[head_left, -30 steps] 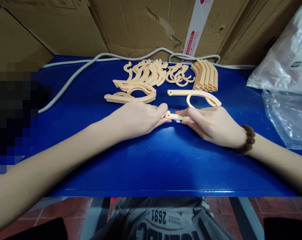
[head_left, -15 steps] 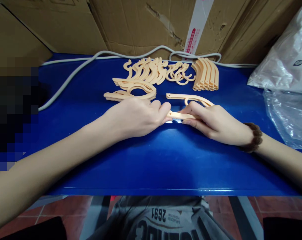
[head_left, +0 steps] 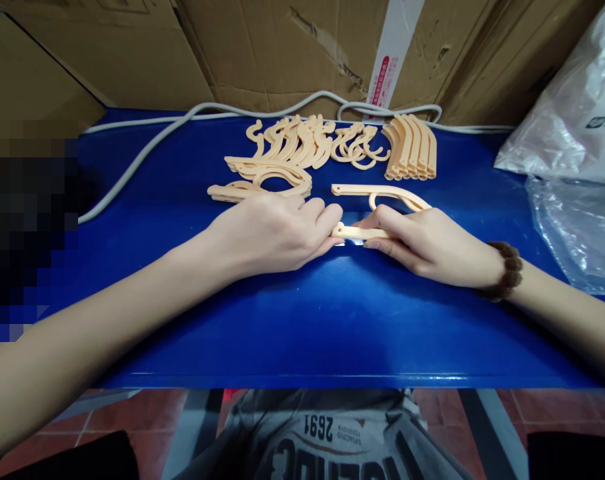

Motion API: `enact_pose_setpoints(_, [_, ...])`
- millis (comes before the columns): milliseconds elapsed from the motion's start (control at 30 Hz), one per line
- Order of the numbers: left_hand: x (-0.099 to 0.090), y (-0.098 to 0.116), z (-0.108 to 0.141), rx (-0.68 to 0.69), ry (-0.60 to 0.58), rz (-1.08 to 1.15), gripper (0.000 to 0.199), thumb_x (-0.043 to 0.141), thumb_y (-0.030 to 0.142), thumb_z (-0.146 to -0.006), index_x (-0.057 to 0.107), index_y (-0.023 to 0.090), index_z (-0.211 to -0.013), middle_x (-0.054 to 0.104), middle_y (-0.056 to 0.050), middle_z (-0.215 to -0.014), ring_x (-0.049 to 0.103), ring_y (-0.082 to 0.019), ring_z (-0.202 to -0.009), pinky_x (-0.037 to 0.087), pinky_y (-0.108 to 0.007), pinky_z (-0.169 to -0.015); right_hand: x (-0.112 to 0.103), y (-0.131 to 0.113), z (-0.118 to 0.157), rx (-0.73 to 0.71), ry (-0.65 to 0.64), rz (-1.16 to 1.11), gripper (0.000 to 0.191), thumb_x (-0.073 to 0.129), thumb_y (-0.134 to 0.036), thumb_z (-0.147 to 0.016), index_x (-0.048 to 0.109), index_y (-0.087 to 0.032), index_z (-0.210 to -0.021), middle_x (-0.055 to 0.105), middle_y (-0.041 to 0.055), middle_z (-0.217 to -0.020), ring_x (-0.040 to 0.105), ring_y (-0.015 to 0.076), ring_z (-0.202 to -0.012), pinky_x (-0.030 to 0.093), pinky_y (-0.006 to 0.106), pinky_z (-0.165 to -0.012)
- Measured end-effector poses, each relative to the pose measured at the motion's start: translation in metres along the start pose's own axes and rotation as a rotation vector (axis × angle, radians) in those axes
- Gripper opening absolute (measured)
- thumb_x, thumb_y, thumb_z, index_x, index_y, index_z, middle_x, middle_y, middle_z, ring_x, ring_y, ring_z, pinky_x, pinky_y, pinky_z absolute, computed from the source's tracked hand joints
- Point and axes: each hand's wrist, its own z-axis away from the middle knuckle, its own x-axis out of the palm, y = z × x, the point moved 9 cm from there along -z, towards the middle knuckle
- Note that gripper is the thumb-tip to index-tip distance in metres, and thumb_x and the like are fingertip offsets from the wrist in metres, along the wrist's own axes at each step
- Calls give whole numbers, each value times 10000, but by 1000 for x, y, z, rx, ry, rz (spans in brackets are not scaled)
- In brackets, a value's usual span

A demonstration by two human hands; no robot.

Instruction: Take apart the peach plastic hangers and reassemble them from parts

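Between my hands, low over the blue tabletop, is a beige plastic folding-hanger arm [head_left: 358,231] with a small hole near its left end. My left hand [head_left: 282,230] is closed, thumb and fingers pinching that end. My right hand [head_left: 422,243] pinches the piece farther right, hiding its other end. Just beyond my right fingers lies a similar beige hanger piece [head_left: 377,191] with a ring part under it. Past my left hand, folded hanger pieces [head_left: 277,175] are stacked, partly covered by the hand.
Farther back sit several curved hook parts [head_left: 297,140], loose hooks [head_left: 357,145] and a row of hanger arms [head_left: 411,148]. A white cable [head_left: 182,119] runs along the cardboard [head_left: 272,53]. Clear plastic bags [head_left: 557,133] lie at the right. The blue table's [head_left: 302,333] front edge is near my body.
Both hands keep their grip on the hanger arm, and its visible part shifts very slightly left. The view moves a little; the other parts stay where they were.
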Motion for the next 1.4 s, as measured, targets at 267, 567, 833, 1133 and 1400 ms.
enact_pose_setpoints(267, [0, -2, 2, 49, 61, 30, 368, 379, 346, -1036, 670, 189, -877, 694, -108, -751, 650, -240, -675, 354, -328, -529, -1, -9, 2, -46, 86, 147, 301, 401, -315, -1113, 629, -148, -1219, 799, 101, -1056, 738, 191, -772, 451, 289, -628])
enact_pose_setpoints(567, [9, -4, 0, 55, 42, 20, 358, 372, 367, -1036, 638, 198, -865, 689, -71, -678, 656, -214, -618, 217, -317, -490, -2, -18, 2, -91, 139, 236, 248, 419, -261, -1107, 634, -149, -1158, 795, 77, -973, 725, 178, -716, 423, 286, -590])
enact_pose_setpoints(833, [11, -4, -1, 33, 27, 35, 392, 356, 356, -1034, 667, 190, -863, 687, -75, -650, 611, -202, -587, 205, -312, -501, 0, -14, 2, -65, 114, 250, 283, 387, -293, -1117, 627, -155, -1175, 802, 73, -1033, 731, 176, -733, 422, 299, -582])
enact_pose_setpoints(1133, [10, -4, 0, 58, 39, 19, 328, 468, 424, -987, 650, 176, -874, 703, -86, -685, 695, -269, -635, 187, -319, -504, -2, -15, 1, -55, 92, 237, 287, 383, -287, -1113, 628, -155, -1185, 809, 77, -1015, 733, 179, -727, 402, 303, -567])
enact_pose_setpoints(1400, [10, -3, 2, 57, 52, -8, 320, 474, 432, -991, 631, 180, -873, 699, -79, -673, 668, -248, -609, 217, -320, -502, -5, -14, 1, -75, 102, 223, 261, 403, -273, -1108, 626, -149, -1166, 811, 68, -1019, 722, 165, -713, 374, 296, -554])
